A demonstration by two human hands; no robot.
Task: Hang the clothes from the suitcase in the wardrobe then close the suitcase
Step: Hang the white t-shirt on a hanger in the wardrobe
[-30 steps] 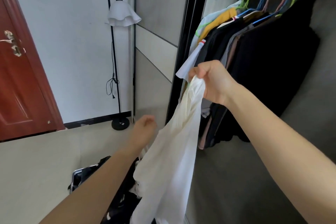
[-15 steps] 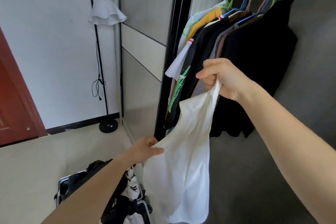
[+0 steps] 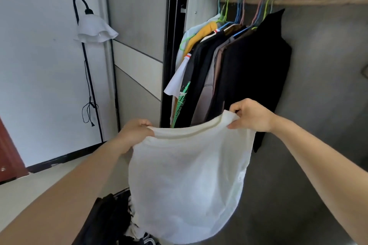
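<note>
item: white top [image 3: 189, 181], one piece, travelling from suitcase to wardrobe [image 3: 328, 85]. you are holding it up before the open wardrobe, stretched out by its ribbed upper edge. your left hand [image 3: 135, 133] is gripping the left corner with fingers curled over the cloth. your right hand [image 3: 253, 115] is pinching the right corner between thumb and bent fingers. the body of the top is hanging free below and hiding most of the suitcase area, while dark clothes [image 3: 111, 221] are lying low beside your left forearm. step in hand, by judgement: opening the garment out ahead of hanging. the rail [image 3: 318, 0] is carrying coloured hangers [image 3: 239, 10] crowded at its left end, all seemingly loaded with hung clothes [image 3: 256, 77]; you cannot tell whether a spare is waiting. the next move is calling for a free hanger, one hand letting go to fetch it, and the bare right stretch of rail.
</note>
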